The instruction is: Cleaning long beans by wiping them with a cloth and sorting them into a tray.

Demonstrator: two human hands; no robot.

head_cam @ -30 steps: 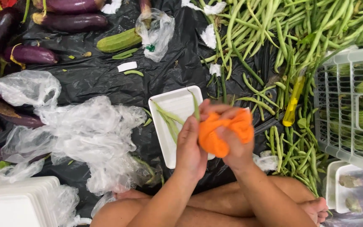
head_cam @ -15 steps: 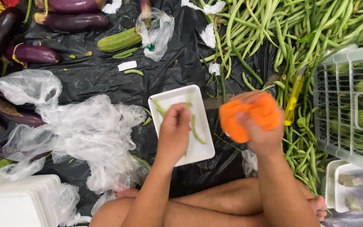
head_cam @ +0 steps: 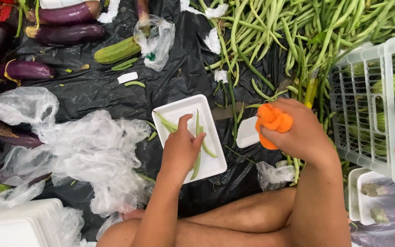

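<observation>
My left hand (head_cam: 180,150) rests on a white foam tray (head_cam: 178,111) in the middle, fingers pinching green beans (head_cam: 199,153) that lie across it. My right hand (head_cam: 298,132) is to the right of the tray, closed around a bunched orange cloth (head_cam: 272,123). Just under that hand lies a small white foam piece (head_cam: 246,133). A big heap of long green beans (head_cam: 298,32) spreads over the black plastic sheet (head_cam: 101,93) at the top right.
Purple eggplants (head_cam: 67,33) and a green cucumber (head_cam: 115,51) lie at top left. Crumpled clear plastic bags (head_cam: 88,155) sit left of the tray. A white plastic crate (head_cam: 366,114) with bitter gourds stands at right. Stacked foam trays (head_cam: 14,224) are at bottom left. My crossed legs (head_cam: 234,224) are below.
My hands, joined over the orange cloth a second ago, have separated. The right hand carried the cloth rightward; the left hand dropped onto the tray and took hold of beans.
</observation>
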